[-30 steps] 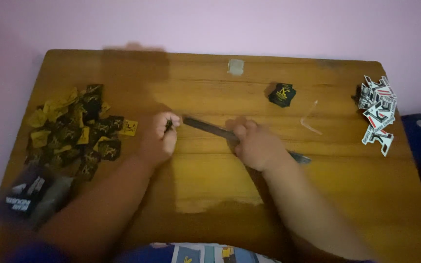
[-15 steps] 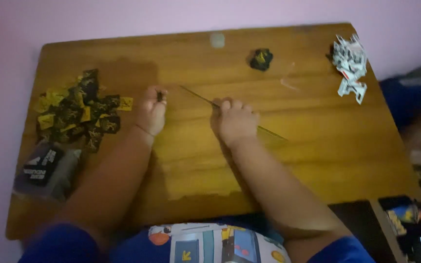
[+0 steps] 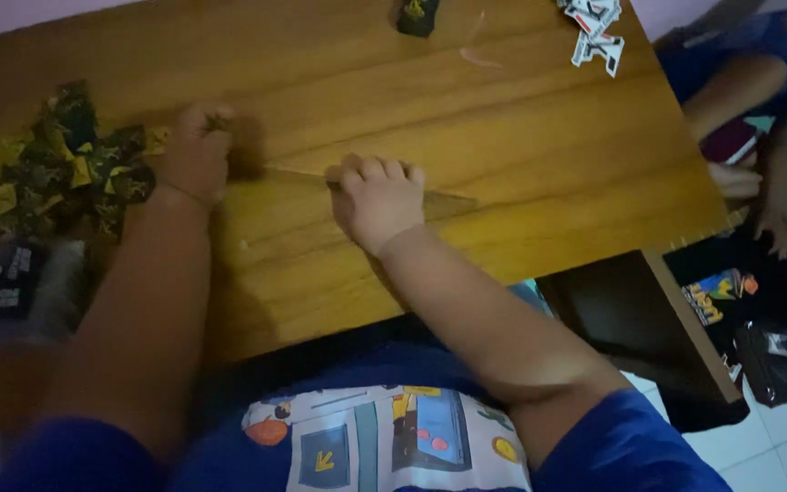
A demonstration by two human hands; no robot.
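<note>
A long, thin strip (image 3: 448,202) is laid flat across the middle of the wooden table (image 3: 521,137), slanting from the left hand down to the right. It is pressed to the wood by the right hand (image 3: 377,196), whose fingers are curled over its middle, so that only the far end is seen beyond the knuckles. The left hand (image 3: 195,153) is clenched into a fist at the strip's near end; what is pinched inside it cannot be told.

Just beside the left hand a heap of black-and-yellow wrappers (image 3: 61,169) is piled, and a dark packet (image 3: 13,287) is placed near the table's left edge. At the far edge a small black folded piece (image 3: 416,15) is seen, and white-and-red scraps (image 3: 598,32) are scattered at the far right corner. Another person's arm (image 3: 730,87) is visible beyond the table's right side.
</note>
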